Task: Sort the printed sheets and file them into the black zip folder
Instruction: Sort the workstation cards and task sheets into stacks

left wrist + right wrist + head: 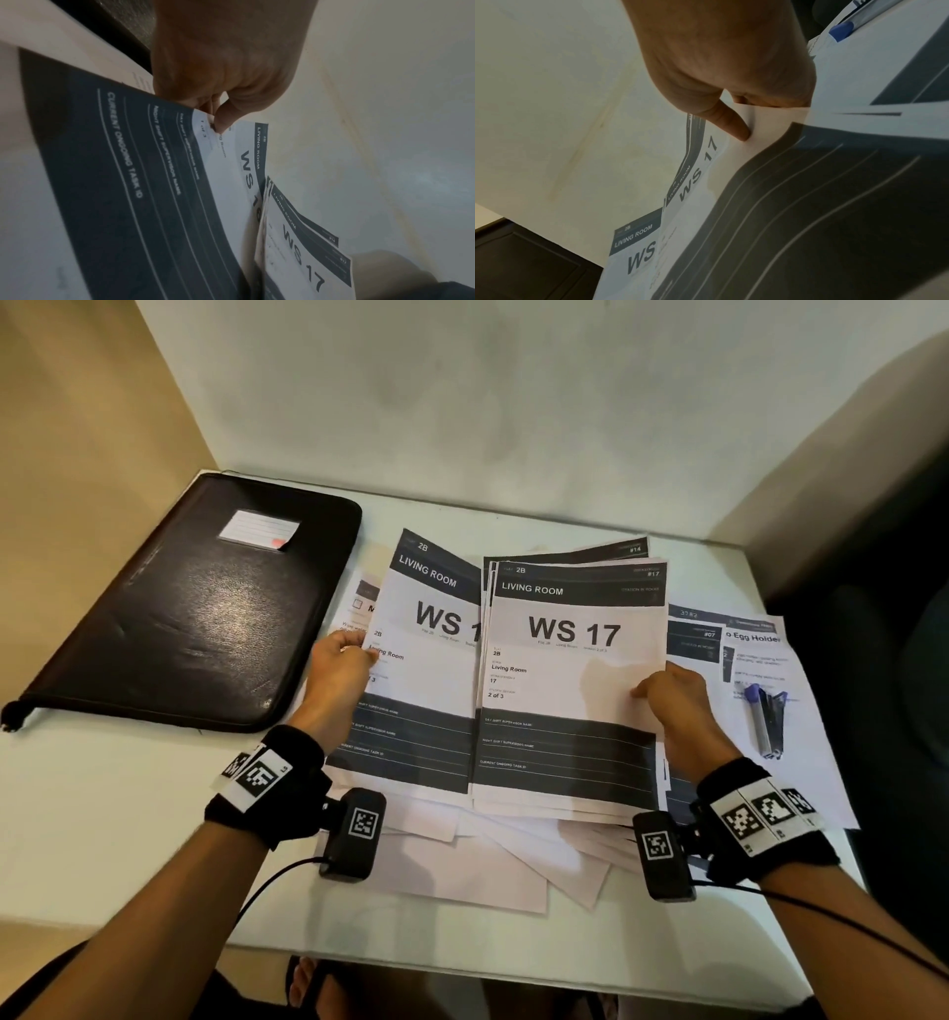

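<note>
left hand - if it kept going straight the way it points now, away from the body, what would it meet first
Probably the printed sheets lying flat just beyond the left hand, then bare table and the wall. The black zip folder lies off to its left, seemingly out of that line; depth is unclear.

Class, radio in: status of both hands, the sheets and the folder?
Left hand pinches one sheet; right hand holds WS 17 stack. Black zip folder shut.

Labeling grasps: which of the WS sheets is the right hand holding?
The WS 17 sheet, atop the stack pinched by the right hand. The left hand holds the other sheet, its number cut off by the WS 17.
</note>
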